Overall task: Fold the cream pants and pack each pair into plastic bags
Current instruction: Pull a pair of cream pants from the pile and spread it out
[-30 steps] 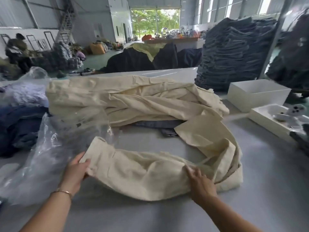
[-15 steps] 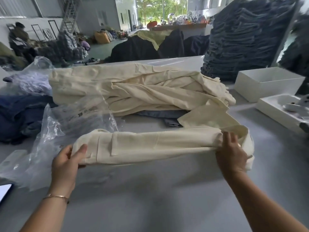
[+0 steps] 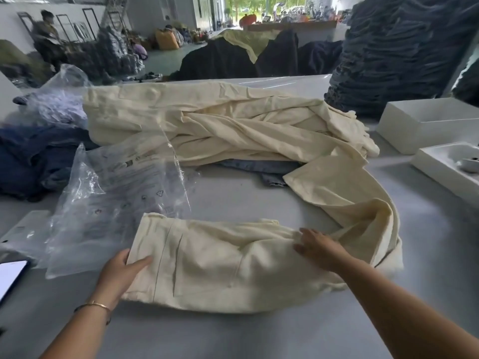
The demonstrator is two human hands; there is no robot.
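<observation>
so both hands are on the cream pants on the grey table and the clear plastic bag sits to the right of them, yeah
Not quite. In the head view the clear plastic bag lies left of the cream pants, not right. The left hand and right hand are both on the pants, on the grey table.

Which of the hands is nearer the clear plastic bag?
Left. The left hand grips the pants' left end right beside the plastic bag; the right hand rests on the pants well to the bag's right.

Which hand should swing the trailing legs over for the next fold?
Right, probably. The right hand lies flat on the cream cotton pants beside the loose legs curling right. The left hand grips the waist end, anchoring it by the clear plastic bag.
</observation>
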